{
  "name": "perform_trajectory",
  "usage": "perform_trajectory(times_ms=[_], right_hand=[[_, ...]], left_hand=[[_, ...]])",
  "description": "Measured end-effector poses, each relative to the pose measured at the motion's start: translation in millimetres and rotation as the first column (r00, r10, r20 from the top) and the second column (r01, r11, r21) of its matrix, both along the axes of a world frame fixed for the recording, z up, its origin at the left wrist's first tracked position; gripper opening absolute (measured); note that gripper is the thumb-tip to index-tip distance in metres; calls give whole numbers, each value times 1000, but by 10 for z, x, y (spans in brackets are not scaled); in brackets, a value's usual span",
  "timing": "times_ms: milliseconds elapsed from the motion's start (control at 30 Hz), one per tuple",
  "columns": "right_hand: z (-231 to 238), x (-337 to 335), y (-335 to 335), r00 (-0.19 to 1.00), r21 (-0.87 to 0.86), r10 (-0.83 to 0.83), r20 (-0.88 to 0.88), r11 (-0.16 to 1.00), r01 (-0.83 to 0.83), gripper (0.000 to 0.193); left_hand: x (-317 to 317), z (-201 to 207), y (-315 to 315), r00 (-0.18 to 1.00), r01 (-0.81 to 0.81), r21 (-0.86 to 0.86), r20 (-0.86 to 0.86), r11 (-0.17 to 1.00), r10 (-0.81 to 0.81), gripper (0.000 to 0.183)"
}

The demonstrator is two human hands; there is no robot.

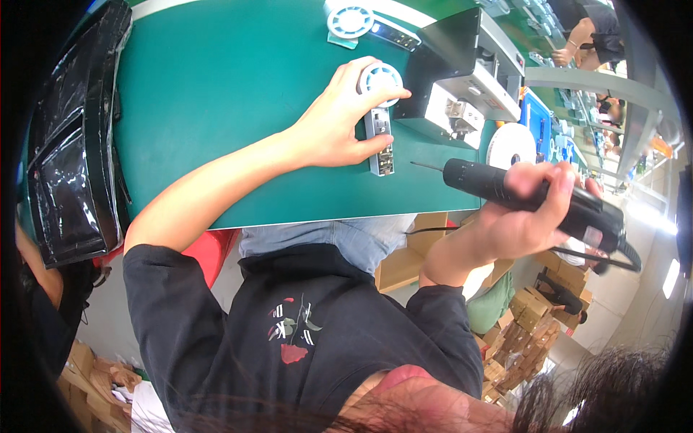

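My left hand [328, 126] holds a small fan unit down on the green mat, its fingers around the round pale-blue fan head and the thumb against the body. The fan unit's narrow grey body [382, 163] shows inner parts that look like a circuit board. In my right hand [530, 216], raised over the table's right front corner, is a black corded electric screwdriver [473, 177]. Its thin bit points left toward the fan unit's body and stays apart from it. A second, similar fan unit [351, 23] lies farther back on the mat.
A boxy black and silver machine [462, 79] stands right of my left hand, with a white reel [511, 146] beside it. At the left edge lies a shiny black bag [72, 144]. The green table [216, 94] ends close to my body. Other people and cardboard boxes [530, 310] appear around.
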State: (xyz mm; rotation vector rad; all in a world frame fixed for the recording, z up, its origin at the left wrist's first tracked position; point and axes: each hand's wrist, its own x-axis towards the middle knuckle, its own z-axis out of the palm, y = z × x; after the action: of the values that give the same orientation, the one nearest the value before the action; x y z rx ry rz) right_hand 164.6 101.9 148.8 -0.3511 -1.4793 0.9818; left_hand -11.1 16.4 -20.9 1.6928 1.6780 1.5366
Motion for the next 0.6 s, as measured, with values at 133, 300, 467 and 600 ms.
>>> perform_trajectory(times_ms=[133, 300, 467, 600], right_hand=[[-40, -152, -257, 999, -23, -45, 20, 999, 45, 48], [-71, -123, -278, 999, -61, -21, 24, 998, 22, 51], [-129, -123, -252, 999, -33, -31, 36, 999, 32, 51], [-157, -94, -248, 998, 3, 26, 61, 1000, -27, 41]], left_hand=[[-11, -16, -29, 1000, -21, 4, -13, 1000, 21, 72], [-5, -13, 2, 1000, -11, 16, -9, 1000, 11, 69], [-14, -10, 2, 1000, -15, 23, -11, 1000, 16, 69], [-9, -5, -6, 1000, -21, 19, -9, 1000, 21, 68]])
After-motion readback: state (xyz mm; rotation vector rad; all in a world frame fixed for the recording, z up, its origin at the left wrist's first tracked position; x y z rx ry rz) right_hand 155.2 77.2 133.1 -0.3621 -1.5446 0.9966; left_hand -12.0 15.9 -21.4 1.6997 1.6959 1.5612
